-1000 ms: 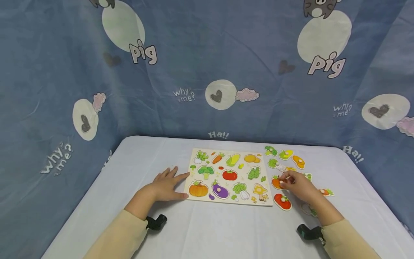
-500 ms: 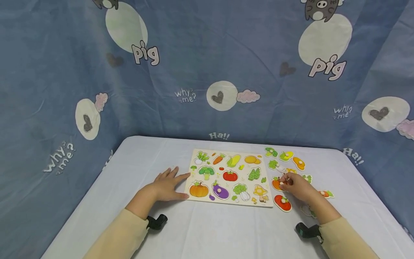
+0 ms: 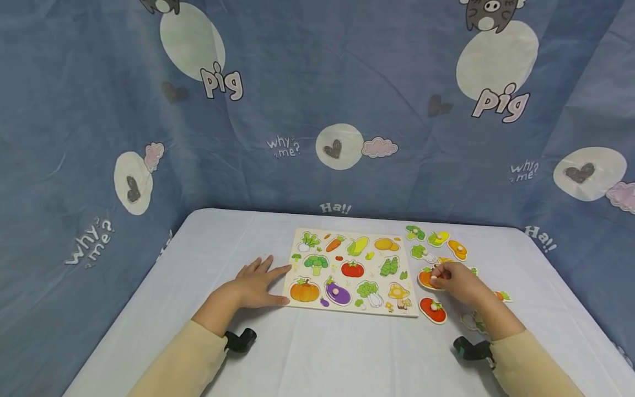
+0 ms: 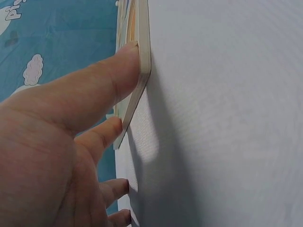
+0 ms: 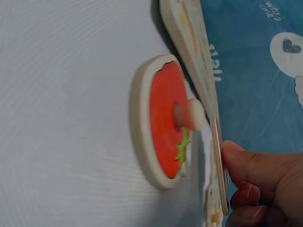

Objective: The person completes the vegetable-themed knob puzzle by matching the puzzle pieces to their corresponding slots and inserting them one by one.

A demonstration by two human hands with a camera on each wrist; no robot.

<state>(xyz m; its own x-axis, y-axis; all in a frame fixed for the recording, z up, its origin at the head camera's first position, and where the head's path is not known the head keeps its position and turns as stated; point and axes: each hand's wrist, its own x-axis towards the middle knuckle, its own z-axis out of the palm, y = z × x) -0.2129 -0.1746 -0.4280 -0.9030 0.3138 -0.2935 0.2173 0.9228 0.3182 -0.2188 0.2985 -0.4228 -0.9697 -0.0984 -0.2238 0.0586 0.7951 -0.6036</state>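
My left hand [image 3: 259,284] spreads its straight fingers at the left edge of a wooden vegetable puzzle board [image 3: 327,310]; thumb and index fingertips touch that edge. With the fingertips of my right hand [image 3: 458,284] I pinch the orange pumpkin piece [image 3: 426,278] by its knob. In the right wrist view this piece [image 5: 218,165] stands edge-on, partly hidden by the fingers. A red tomato piece [image 3: 432,311] with a round knob lies just in front of it. The purple eggplant piece [image 3: 337,293], knob up, sits in the board's front row.
Several knobbed pieces lie right of the board, among them broccoli [image 3: 415,232], corn [image 3: 439,238], potato [image 3: 457,250] and cabbage [image 3: 423,253]. A carrot piece [image 3: 503,296] shows behind my right wrist. A blue printed cloth [image 3: 278,99] hangs behind the white table [image 3: 327,358].
The pumpkin piece has shifted slightly right and turned a little in my right hand. My left hand stays at the board's edge.
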